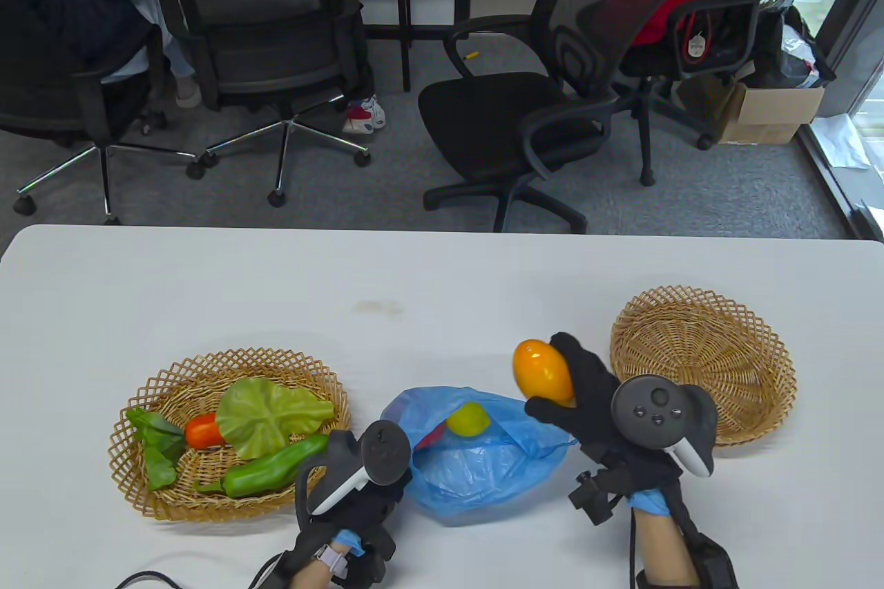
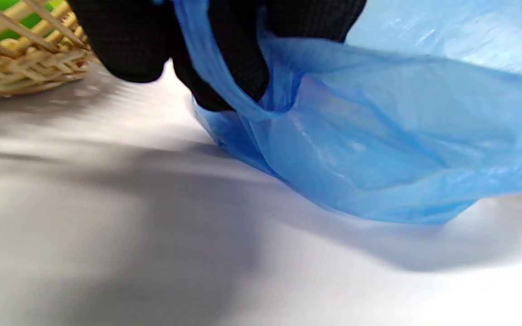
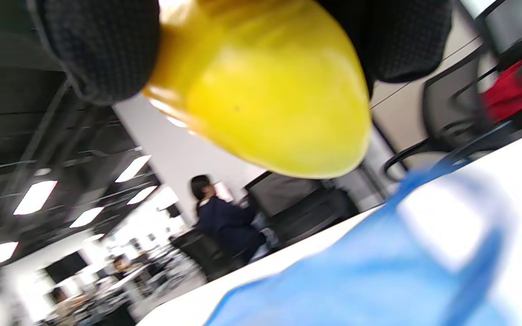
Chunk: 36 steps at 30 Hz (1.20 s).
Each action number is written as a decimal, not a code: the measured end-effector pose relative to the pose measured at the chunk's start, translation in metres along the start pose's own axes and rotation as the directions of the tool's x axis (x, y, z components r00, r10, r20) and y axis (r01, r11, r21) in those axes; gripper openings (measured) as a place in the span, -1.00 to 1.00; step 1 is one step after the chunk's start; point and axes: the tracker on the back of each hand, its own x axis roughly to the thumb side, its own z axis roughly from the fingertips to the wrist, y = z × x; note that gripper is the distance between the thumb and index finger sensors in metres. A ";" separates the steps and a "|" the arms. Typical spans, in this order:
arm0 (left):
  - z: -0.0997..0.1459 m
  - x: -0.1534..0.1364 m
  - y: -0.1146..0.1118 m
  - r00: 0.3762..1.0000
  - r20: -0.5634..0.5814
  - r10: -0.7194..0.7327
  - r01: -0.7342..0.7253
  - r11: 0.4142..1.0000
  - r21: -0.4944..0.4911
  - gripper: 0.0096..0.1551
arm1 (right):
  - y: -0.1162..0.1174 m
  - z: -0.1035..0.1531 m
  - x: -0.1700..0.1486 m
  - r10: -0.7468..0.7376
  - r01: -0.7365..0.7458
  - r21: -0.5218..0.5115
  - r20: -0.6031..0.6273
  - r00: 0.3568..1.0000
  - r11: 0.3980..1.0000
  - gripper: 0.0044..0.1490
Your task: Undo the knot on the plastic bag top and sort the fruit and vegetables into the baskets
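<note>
Already done: the thin blue plastic bag (image 1: 476,458) lies open on the white desk (image 1: 414,285), no knot showing at its mouth.
Vegetables sorted: the woven wicker basket on the left (image 1: 166,506) holds a pale green lettuce leaf (image 1: 269,413), a red tomato (image 1: 202,431), a green pepper (image 1: 276,471) and a dark leafy green (image 1: 153,444).
Fruit basket: the round wicker basket on the right (image 1: 697,340) has nothing in it so far.
Still in the bag: a small yellow-green round fruit (image 1: 467,420), with something red beside it that is too hidden to name.
Right hand (image 1: 587,389): fingers curled round a glossy orange-yellow oval fruit (image 1: 542,371), held above the desk between the bag and the right basket, not yet over the rim.
Left hand (image 1: 366,471): pinches the bag's left edge, just beside the left basket; in the left wrist view blue film wraps round its fingers (image 2: 238,68).
Left to do, I judge: drop this fruit, then empty the bag.
</note>
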 end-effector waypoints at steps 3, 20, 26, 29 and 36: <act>0.001 -0.001 0.002 1.000 0.001 0.010 -0.010 1.000 0.005 -0.31 | -0.018 -0.003 -0.027 0.087 -0.093 -0.039 -0.134 0.987 0.995 0.19; -0.001 -0.001 0.001 1.000 0.016 0.020 -0.020 1.000 -0.004 -0.33 | 0.000 -0.015 -0.124 0.489 -0.438 0.221 -0.463 0.739 0.871 0.17; -0.001 0.000 0.001 0.999 0.022 0.024 -0.024 1.000 -0.006 -0.33 | 0.015 -0.018 -0.139 0.527 -0.453 0.271 -0.487 0.696 0.849 0.15; -0.002 0.001 0.001 0.999 0.024 0.026 -0.026 1.000 -0.007 -0.33 | 0.022 -0.018 -0.146 0.509 -0.415 0.294 -0.504 0.698 0.861 0.15; -0.002 0.002 -0.001 0.999 0.032 0.029 -0.028 1.000 -0.013 -0.33 | 0.030 -0.013 -0.161 0.407 -0.287 0.292 -0.580 0.706 0.912 0.13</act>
